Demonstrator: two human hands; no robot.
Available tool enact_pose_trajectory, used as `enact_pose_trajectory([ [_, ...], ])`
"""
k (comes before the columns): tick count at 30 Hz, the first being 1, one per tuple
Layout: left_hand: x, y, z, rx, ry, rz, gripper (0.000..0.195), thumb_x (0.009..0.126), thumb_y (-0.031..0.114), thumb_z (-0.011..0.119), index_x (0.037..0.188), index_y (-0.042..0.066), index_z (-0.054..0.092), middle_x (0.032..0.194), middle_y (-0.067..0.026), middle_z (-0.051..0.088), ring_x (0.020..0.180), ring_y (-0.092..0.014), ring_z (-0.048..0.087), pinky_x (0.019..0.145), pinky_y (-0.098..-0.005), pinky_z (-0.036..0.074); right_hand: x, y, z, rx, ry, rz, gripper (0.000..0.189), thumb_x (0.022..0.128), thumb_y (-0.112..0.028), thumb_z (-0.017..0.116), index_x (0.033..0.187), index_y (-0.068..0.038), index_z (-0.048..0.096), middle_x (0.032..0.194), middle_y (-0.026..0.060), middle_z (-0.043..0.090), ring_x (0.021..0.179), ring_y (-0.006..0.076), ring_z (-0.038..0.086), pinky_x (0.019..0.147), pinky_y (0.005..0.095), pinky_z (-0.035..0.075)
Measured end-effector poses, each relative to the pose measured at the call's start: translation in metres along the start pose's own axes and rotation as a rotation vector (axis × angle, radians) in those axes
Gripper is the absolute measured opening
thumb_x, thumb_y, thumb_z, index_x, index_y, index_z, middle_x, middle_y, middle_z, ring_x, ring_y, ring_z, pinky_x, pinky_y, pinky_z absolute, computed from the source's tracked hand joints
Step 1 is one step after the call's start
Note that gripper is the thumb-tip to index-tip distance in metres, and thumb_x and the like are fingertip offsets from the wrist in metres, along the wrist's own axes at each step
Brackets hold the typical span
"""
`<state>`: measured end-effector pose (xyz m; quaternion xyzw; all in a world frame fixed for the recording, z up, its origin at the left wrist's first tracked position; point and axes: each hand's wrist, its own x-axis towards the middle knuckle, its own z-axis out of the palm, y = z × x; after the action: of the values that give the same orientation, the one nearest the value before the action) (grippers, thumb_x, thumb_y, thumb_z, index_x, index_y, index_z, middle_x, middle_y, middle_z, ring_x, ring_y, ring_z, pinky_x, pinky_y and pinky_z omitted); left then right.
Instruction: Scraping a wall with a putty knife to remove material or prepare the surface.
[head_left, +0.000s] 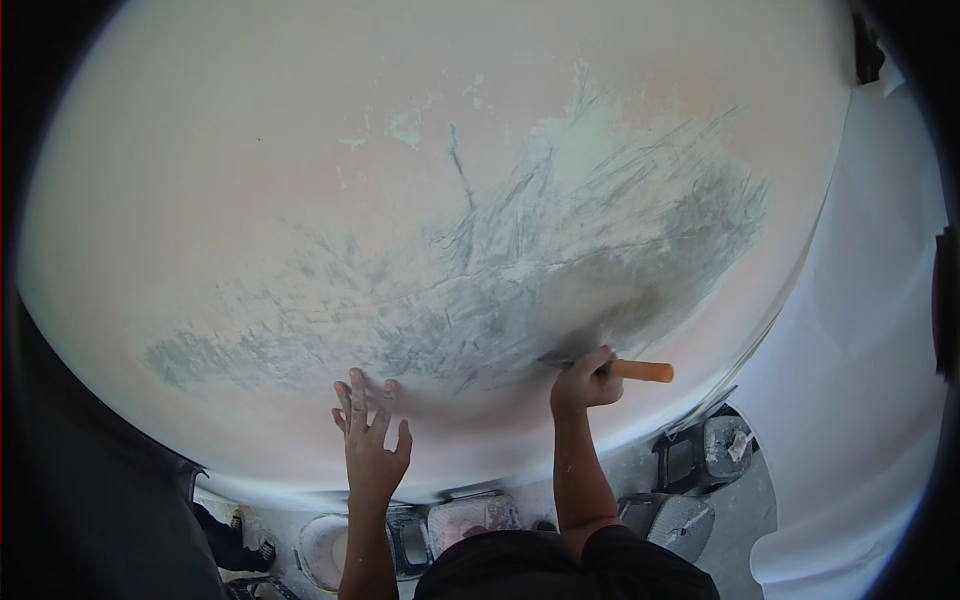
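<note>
A large curved pale surface (262, 187) fills most of the head view, with rough grey-green filler-like patches (450, 330) and a thin crack line across its lower half. Fingers spread, my left hand (373, 431) lies near the patch's lower edge and holds nothing. My right hand (589, 381) grips the orange-brown handle (641, 370) of a tool; the dark tip at its left meets the surface, but its exact shape is hard to make out. A darker, damp-looking area lies just above this hand.
Below the curved rim stand several dusty plastic stools (727, 446) and a round white bucket (322, 551). At lower left, another person's dark trouser leg and shoe (262, 553) show. White sheeting (862, 300) hangs on the right.
</note>
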<state>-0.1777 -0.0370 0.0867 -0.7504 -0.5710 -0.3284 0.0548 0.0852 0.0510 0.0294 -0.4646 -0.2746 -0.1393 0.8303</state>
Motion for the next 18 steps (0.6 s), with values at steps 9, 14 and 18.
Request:
enact_pose_trajectory([
  [9, -0.002, -0.004, 0.009, -0.053, 0.026, -0.049, 0.067, 0.080, 0.009, 0.068, 0.142, 0.025, 0.052, 0.161, -0.0161, 0.021, 0.149, -0.044, 0.012, 0.113, -0.0657, 0.014, 0.020, -0.010, -0.003, 0.028, 0.161, 0.149, 0.039, 0.091, -0.009, 0.060, 0.055, -0.005, 0.045, 0.050, 0.0079, 0.048, 0.043, 0.0201, 0.049, 0.043, 0.0339, 0.038],
  [14, -0.002, -0.005, 0.010, -0.049, 0.038, -0.058, 0.067, 0.080, 0.009, 0.068, 0.143, 0.025, 0.051, 0.162, -0.0160, 0.021, 0.149, -0.043, 0.012, 0.113, -0.0663, 0.015, 0.006, -0.025, -0.001, -0.070, -0.127, -0.201, 0.038, 0.090, -0.006, 0.059, 0.054, -0.005, 0.046, 0.048, 0.0046, 0.048, 0.042, 0.0166, 0.046, 0.043, 0.0327, 0.036],
  [18, -0.003, -0.003, 0.002, -0.041, -0.005, -0.063, 0.067, 0.080, 0.009, 0.067, 0.143, 0.026, 0.051, 0.162, -0.0152, 0.021, 0.149, -0.043, 0.013, 0.111, -0.0674, 0.019, 0.010, -0.010, 0.002, -0.110, -0.029, -0.115, 0.037, 0.093, -0.007, 0.056, 0.057, -0.004, 0.048, 0.049, 0.0018, 0.048, 0.044, 0.0120, 0.045, 0.045, 0.0286, 0.036],
])
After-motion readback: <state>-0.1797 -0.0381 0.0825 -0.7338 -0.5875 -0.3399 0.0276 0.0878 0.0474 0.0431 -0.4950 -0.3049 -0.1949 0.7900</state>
